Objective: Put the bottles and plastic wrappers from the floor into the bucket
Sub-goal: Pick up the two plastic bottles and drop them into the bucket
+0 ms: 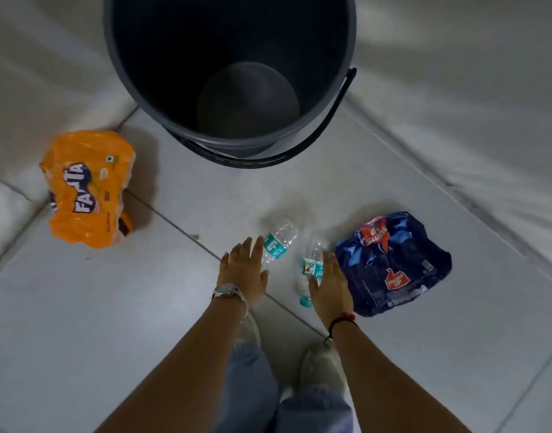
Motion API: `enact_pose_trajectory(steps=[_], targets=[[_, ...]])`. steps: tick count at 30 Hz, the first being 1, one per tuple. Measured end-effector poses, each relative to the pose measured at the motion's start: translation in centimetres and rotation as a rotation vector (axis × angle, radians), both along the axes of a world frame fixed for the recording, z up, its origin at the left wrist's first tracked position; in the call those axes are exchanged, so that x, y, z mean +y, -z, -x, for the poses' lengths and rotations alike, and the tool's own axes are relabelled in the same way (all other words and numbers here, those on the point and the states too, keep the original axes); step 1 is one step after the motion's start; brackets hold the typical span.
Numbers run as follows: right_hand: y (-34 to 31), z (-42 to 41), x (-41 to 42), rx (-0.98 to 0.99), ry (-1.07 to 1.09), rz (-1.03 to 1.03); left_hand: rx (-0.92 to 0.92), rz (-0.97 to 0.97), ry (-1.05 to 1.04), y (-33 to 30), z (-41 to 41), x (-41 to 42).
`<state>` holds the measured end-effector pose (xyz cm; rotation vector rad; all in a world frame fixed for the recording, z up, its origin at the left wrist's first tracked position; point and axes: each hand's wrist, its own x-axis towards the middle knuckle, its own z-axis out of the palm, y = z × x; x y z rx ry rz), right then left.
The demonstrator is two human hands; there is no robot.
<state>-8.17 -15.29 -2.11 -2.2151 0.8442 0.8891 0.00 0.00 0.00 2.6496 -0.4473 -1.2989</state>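
A dark grey bucket (143, 98) stands on the floor at the top, with nothing inside it. Two clear plastic bottles with teal labels lie on the tiles below it: one (279, 243) just past my left hand's fingertips, the other (312, 265) beside my right hand, its teal cap toward me. My left hand (243, 270), with a watch on the wrist, is stretched flat and holds nothing. My right hand (329, 285) is also spread, empty, over the second bottle's side. An orange Fanta wrapper (87, 189) lies at the left. A dark blue Thums Up wrapper (393, 264) lies at the right.
The floor is pale grey tile with dark grout lines. The bucket's handle (328, 120) hangs down its near right side. My jeans and a light shoe (318, 367) show at the bottom, close behind the bottles.
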Motion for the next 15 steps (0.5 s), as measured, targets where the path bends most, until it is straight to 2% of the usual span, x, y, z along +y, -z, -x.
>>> enact_pose_trajectory(steps=[3, 7, 9, 15], targets=[[2.2, -0.1, 0.5, 0.013, 0.029, 0.038, 0.041, -0.056, 0.055, 2.5, 0.1, -0.7], [3.9, 0.7, 1.9, 0.025, 0.155, 0.061, 0.046, -0.137, 0.356, 5.0, 1.1, -1.3], [4.3, 1.1, 2.4, 0.004, 0.210, 0.033, 0.054, -0.160, 0.343, 5.8, 1.2, -1.3], [5.5, 1.6, 2.8, -0.060, 0.258, -0.008, 0.052, -0.070, 0.249, 8.0, 1.4, -2.0]])
